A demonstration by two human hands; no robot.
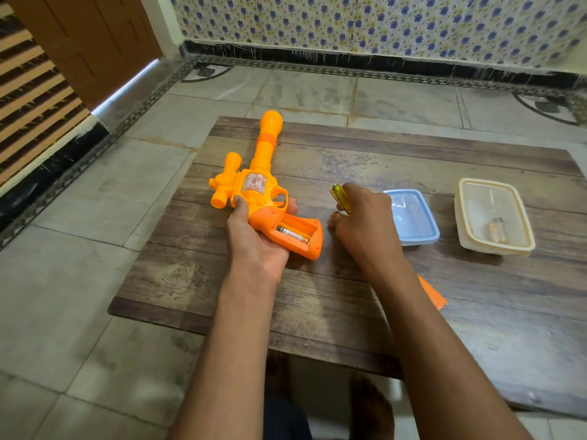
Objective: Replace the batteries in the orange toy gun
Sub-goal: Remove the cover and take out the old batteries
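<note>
On a low wooden worktop (349, 300) set on a tiled floor, a person holds an orange toy gun (254, 188) with its battery bay uncovered.

The gun lies at the worktop's left side, barrel pointing away, its handle resting in the left hand (254, 236), whose grip is wrapped round the body below the trigger guard. To the right stand a cream plastic container (495, 217) with something small inside and, nearer the hands, a blue lid (413, 217) lying flat. The right hand (365, 217) hovers just right of the handle, its grip curled round a yellow-handled screwdriver (339, 195). An orange cover piece (433, 295) peeks out beside the right forearm. One battery (293, 234) sits in the open handle compartment.
</note>
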